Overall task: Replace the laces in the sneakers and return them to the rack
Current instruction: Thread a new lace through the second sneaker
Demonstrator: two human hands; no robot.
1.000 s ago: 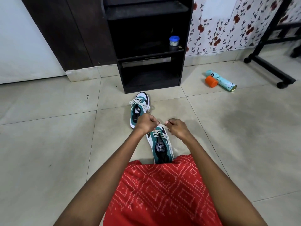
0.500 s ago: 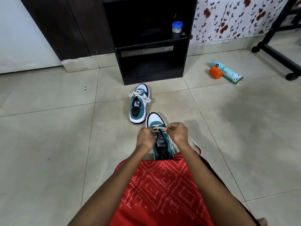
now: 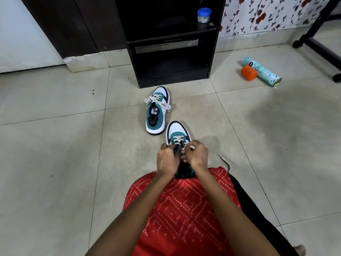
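Lacing going on: left hand (image 3: 167, 159) and right hand (image 3: 197, 154) are pinching the cream lace (image 3: 177, 140) on the near sneaker (image 3: 178, 131), well before the black rack (image 3: 171, 71); far sneaker (image 3: 156, 115), nearer the rack, is looking laced; racking both is remaining

Room interior, viewed from above. Floor (image 3: 55, 163): large pale grey-beige tiles with thin dark grout lines and a darker smudged patch (image 3: 280, 115) at right. Rear left: white panel (image 3: 22, 34) beside a dark brown wooden panel (image 3: 73, 24), with pale skirting (image 3: 88, 61) beneath. Rear centre: black rack (image 3: 171, 71) standing on the floor, a blue-lidded jar (image 3: 203, 14) on its upper shelf. Rear right: white wallpaper (image 3: 267, 13) printed with red flowers and dark stems. Far right: black frame (image 3: 321, 47) on castors. A turquoise can (image 3: 263, 72) lies on the tiles, an orange cap (image 3: 248, 72) touching it. Lighting even, shadows soft.
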